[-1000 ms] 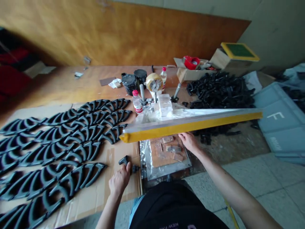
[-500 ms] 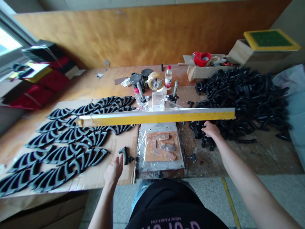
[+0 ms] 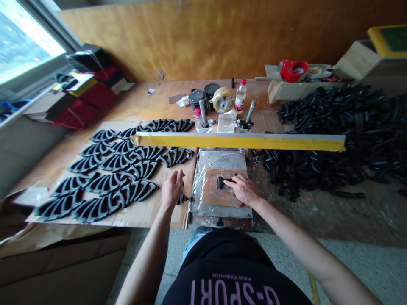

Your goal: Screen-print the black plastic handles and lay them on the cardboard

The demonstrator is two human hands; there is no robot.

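My right hand [image 3: 245, 189] has its fingers closed on a black plastic handle [image 3: 220, 183], over the brown block [image 3: 210, 199] on the plastic-covered metal plate [image 3: 199, 207]. Clear pieces lie on that block, partly covered by the hand. To the left, my left hand [image 3: 172, 187] is closed above the cardboard sheet [image 3: 179, 218], close to a black knob [image 3: 182, 199] at the plate's side. What its curled fingers hold, if anything, is hidden. Rows of curved black handles [image 3: 114, 186] lie on the cardboard beyond that hand.
A long yellow and white bar [image 3: 241, 141] spans the space above the plate. A large heap of black handles [image 3: 343, 123] lies to the right. Behind stand a tape roll [image 3: 222, 100], a bottle [image 3: 241, 97] and a carton [image 3: 286, 90] with a red tape dispenser [image 3: 293, 70].
My right hand has come left from the heap to the block with a black handle. My left hand has moved forward; the handle that was at its fingers no longer shows there. The view has shifted.
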